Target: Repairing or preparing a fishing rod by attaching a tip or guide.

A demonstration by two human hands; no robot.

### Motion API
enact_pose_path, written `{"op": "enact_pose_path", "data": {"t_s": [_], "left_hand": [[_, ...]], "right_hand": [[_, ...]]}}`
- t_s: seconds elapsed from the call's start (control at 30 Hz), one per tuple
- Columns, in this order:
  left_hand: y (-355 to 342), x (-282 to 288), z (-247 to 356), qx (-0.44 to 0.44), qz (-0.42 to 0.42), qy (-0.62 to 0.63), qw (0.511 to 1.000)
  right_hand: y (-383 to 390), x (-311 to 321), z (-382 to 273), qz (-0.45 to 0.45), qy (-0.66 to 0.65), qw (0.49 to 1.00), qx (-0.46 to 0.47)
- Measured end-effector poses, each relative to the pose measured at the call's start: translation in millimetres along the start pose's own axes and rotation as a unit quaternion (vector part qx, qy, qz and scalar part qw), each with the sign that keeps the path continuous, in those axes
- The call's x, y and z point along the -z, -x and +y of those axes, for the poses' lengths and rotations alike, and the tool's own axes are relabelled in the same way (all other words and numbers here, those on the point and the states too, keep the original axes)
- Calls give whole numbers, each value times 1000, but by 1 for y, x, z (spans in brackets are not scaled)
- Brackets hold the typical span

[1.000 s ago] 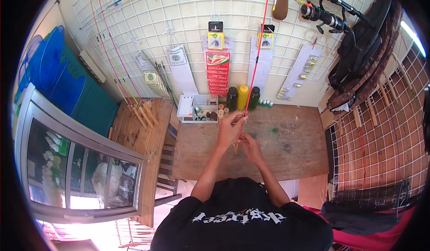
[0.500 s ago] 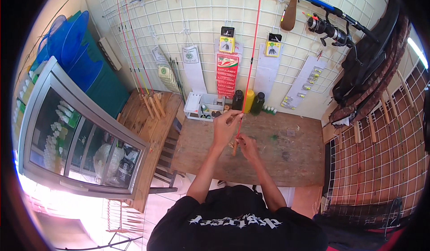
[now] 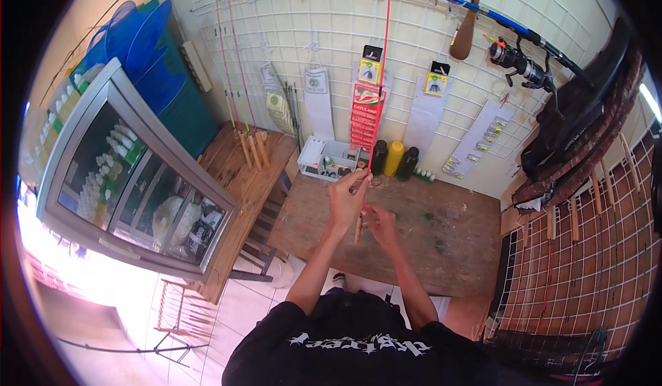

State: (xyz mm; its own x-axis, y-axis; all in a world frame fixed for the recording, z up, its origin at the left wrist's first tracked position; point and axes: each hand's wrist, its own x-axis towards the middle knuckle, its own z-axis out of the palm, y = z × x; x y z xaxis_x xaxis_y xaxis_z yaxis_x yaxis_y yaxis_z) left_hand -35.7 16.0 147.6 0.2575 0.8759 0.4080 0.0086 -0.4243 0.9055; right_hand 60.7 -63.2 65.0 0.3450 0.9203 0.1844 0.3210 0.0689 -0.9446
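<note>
A thin red fishing rod (image 3: 382,89) with a wooden handle (image 3: 358,231) stands up in front of me, its tip running past the upper edge of the picture. My left hand (image 3: 347,198) pinches the red shaft between thumb and fingertips. Lower down, just above the handle, my right hand (image 3: 381,225) has its fingers closed at the rod. Whether a fine line is also between those fingers is too small to tell. Below both hands lies the worn wooden table (image 3: 441,248).
At the table's back stand a white organizer box (image 3: 324,169), a yellow bottle (image 3: 394,158) and dark bottles (image 3: 409,162). Behind them, a white wire grid (image 3: 289,34) carries packets, a blue rod and a reel (image 3: 520,65). A glass cabinet (image 3: 138,186) stands left; rods hang right.
The view has shifted, so the wall and table appear lower and mostly farther right. Both hands stay on the rod; the right has shifted slightly around the shaft above the handle.
</note>
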Motion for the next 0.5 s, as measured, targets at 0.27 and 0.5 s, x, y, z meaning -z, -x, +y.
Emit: {"op": "enact_pose_path", "data": {"t_s": [0.27, 0.5], "left_hand": [[2, 42, 11, 0, 39, -11, 999], [-23, 91, 1, -25, 95, -23, 995]], "right_hand": [[-13, -34, -21, 45, -35, 998, -2], [-42, -87, -37, -55, -111, 991, 41]]}}
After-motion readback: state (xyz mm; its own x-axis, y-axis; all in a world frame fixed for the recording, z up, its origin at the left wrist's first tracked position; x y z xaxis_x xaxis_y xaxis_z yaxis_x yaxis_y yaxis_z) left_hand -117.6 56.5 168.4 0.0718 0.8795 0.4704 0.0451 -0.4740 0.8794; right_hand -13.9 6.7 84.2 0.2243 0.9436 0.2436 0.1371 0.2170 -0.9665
